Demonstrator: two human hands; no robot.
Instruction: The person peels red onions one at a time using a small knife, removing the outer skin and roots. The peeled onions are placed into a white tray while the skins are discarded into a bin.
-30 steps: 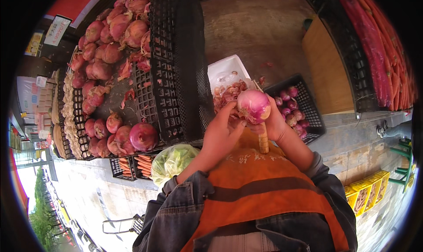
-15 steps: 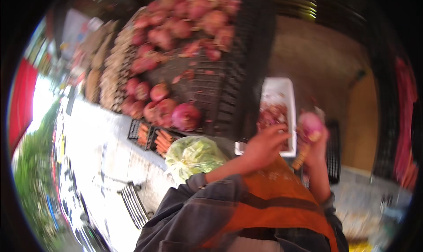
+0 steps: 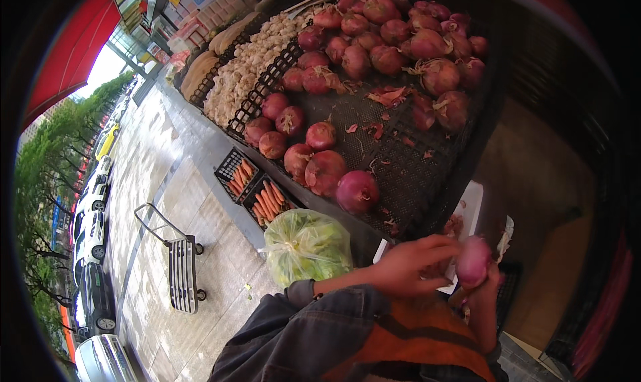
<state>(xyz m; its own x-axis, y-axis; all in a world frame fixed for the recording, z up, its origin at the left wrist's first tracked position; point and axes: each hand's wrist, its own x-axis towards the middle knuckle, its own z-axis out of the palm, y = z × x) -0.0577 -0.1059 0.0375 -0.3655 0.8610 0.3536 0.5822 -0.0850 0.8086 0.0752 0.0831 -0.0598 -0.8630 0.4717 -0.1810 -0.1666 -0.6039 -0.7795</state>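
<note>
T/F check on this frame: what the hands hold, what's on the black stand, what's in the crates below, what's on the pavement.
1. Both hands are on one red onion. True: the left hand touches it and the right hand grips it from below.
2. The black stand holds green apples. False: it holds red onions.
3. The small crates below the stand hold carrots. True.
4. The plastic bag near the left arm is blue. False: it is clear, with green contents.
5. A hand trolley stands on the pavement. True.
</note>
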